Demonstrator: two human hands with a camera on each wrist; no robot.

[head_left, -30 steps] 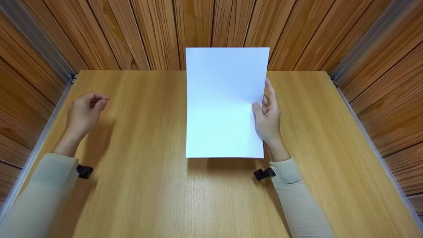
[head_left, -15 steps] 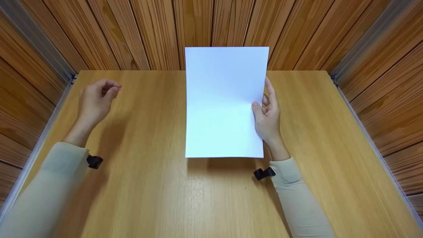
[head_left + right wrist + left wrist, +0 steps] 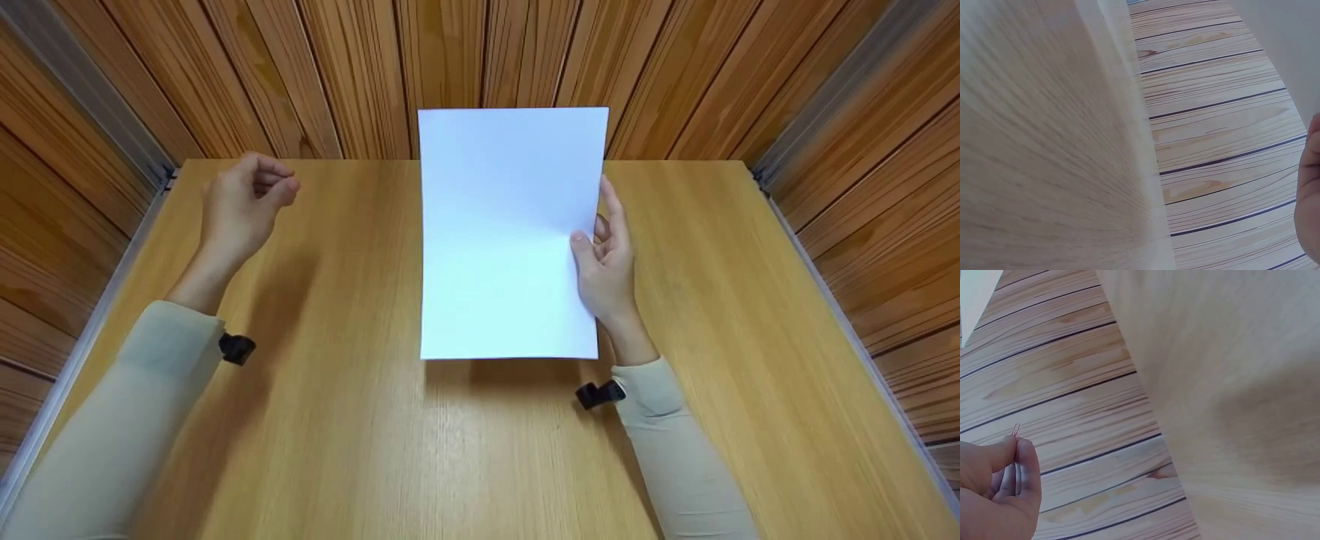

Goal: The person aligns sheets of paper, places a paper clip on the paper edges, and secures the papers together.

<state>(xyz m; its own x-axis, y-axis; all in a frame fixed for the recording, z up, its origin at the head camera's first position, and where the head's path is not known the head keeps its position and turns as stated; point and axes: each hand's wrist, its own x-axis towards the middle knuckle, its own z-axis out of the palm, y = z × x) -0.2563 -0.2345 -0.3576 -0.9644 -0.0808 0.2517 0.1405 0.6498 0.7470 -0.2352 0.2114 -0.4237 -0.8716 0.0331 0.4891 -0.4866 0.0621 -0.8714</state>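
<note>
My right hand (image 3: 611,274) grips a white sheet of paper (image 3: 510,232) by its right edge, thumb on the front and fingers behind. The sheet is held upright above the table, its shadow falling below it. At the right of the right wrist view, part of that hand (image 3: 1310,191) shows beside the paper (image 3: 1286,50). My left hand (image 3: 244,206) is raised at the left, apart from the paper. Between its thumb and forefinger it pinches a small red paper clip (image 3: 1016,429), whose looped end sticks up past the fingertips in the left wrist view.
The wooden table (image 3: 337,420) spreads beneath both hands. A wood-plank wall (image 3: 360,75) stands along its back edge, and similar panels (image 3: 892,187) rise on both sides. Black wrist cameras (image 3: 237,349) sit at both sleeve cuffs.
The left hand has moved right and toward the back of the table, closer to the paper, still pinching the paper clip. The right hand and the paper stay almost where they were.
</note>
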